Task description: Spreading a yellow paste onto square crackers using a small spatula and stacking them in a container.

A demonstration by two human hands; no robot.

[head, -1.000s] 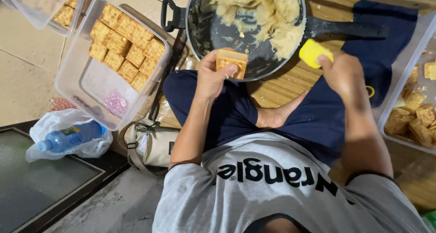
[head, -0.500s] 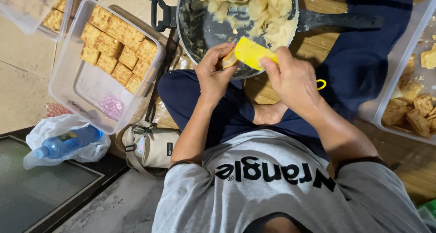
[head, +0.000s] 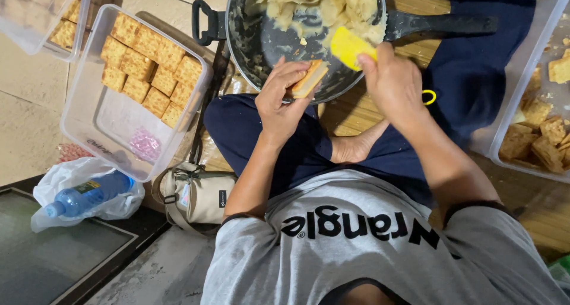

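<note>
Yellow plastic scraper (head: 351, 46) gripped in the right hand (head: 393, 85), fingers wrapped closed round its lower end; blade tilted over the near rim of the pan (head: 261, 40), at about 5 o'clock on the pan's circle. Left hand (head: 284, 98) sits just at 9 o'clock of the right, fingers and thumb pinched on a filled cracker sandwich (head: 309, 79), held edge-up against the pan's near rim at roughly 6 o'clock. Scraper and sandwich near each other; whether they touch, cannot tell.

Pan is dark, smeared inside, with a pale mashed filling (head: 320, 8) heaped toward its 12 o'clock side. Long black handle points to 3 o'clock, a short loop handle to 9 o'clock. Pan rests on the person's lap, legs crossed in dark blue trousers, a bare foot showing beneath the hands.

At 9 o'clock of the pan: clear plastic box (head: 89, 115), square crackers (head: 148, 73) packed in rows in its upper half, lower half bare save a small pinkish packet. At 3 o'clock, another clear tub (head: 504, 127) with loose browned crackers. At 7 o'clock on the floor, a blue bottle (head: 89, 195) in a white plastic bag, a beige pouch (head: 199, 195) beside it.
</note>
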